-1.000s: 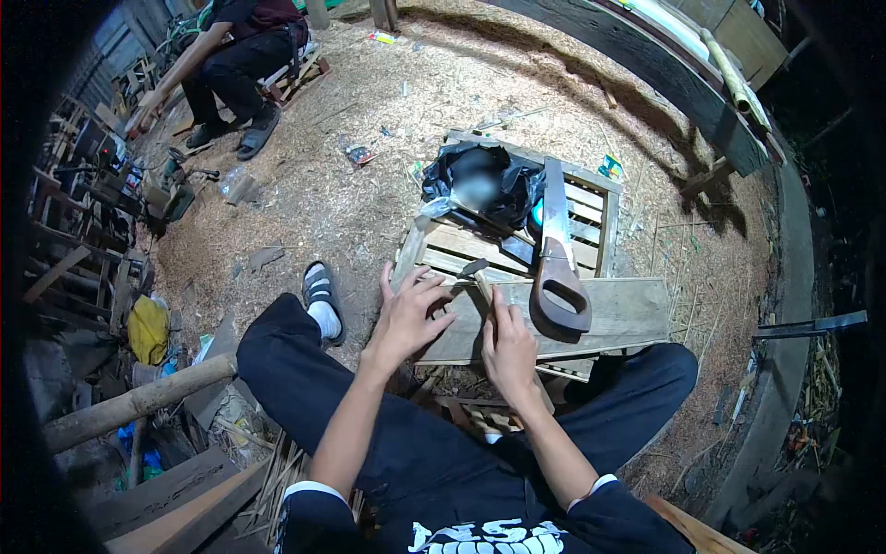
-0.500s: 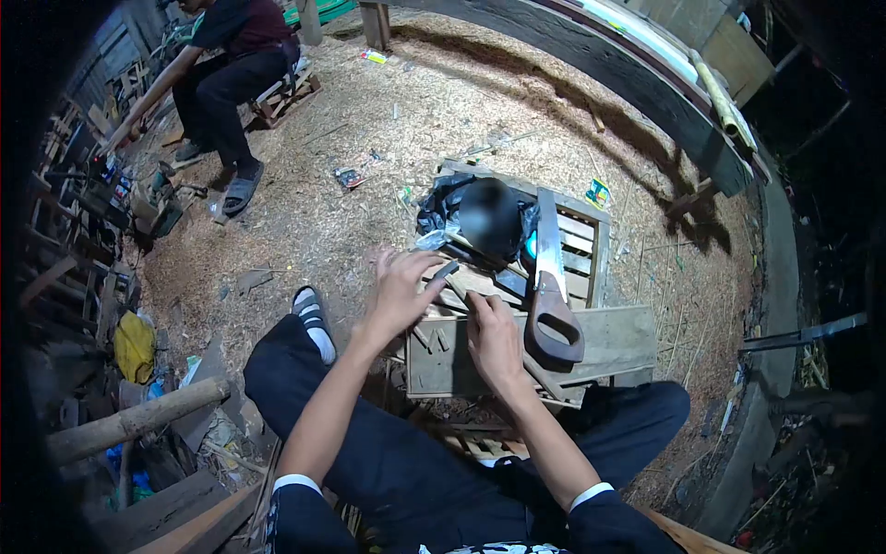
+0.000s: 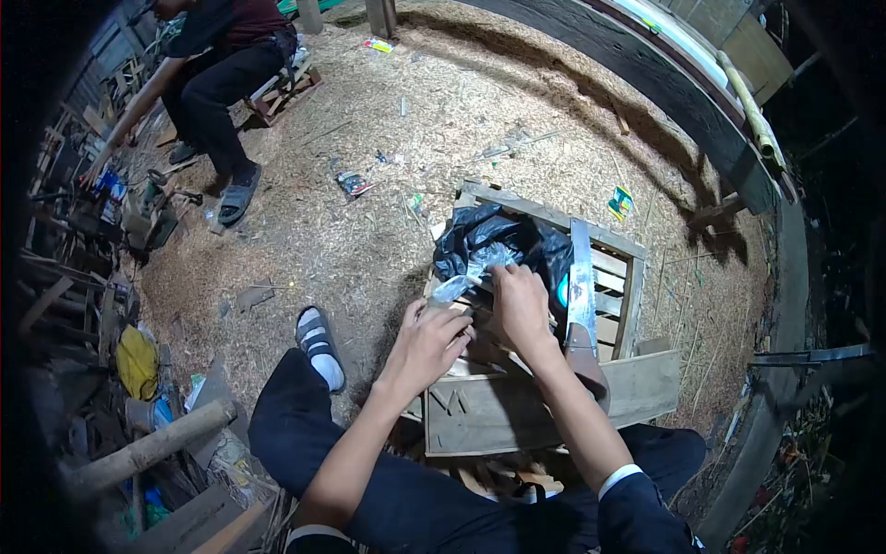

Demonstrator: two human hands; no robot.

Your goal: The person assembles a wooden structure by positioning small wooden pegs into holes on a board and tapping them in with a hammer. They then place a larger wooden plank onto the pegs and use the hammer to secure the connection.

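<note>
My right hand [image 3: 522,309] reaches over the wooden crate, its fingers closed on a crumpled clear plastic bag [image 3: 496,258]. One end of that bag trails down to the left, close to my left hand [image 3: 428,353]. The left fingers are loosely bent and apart, above the crate's near side. Behind both hands lies a black plastic bag [image 3: 469,242] on the slatted wooden crate [image 3: 637,294]. A handsaw [image 3: 581,294] rests on the crate to the right of my right hand, its wooden handle toward me, partly behind my forearm. A wooden board [image 3: 628,388] forms the near edge.
Another person sits on a low wooden stool [image 3: 286,92] at upper left, arm stretched toward tools. Wood shavings cover the ground [image 3: 369,249]. A heavy wooden beam [image 3: 646,69] crosses the upper right. A round pole [image 3: 152,448] juts in at lower left near a yellow bag [image 3: 137,362].
The right hand has left the thin wood strip and moved up to the clear plastic bag. The left hand has moved down and right, and the dark piece beside it no longer shows. The view has shifted.
</note>
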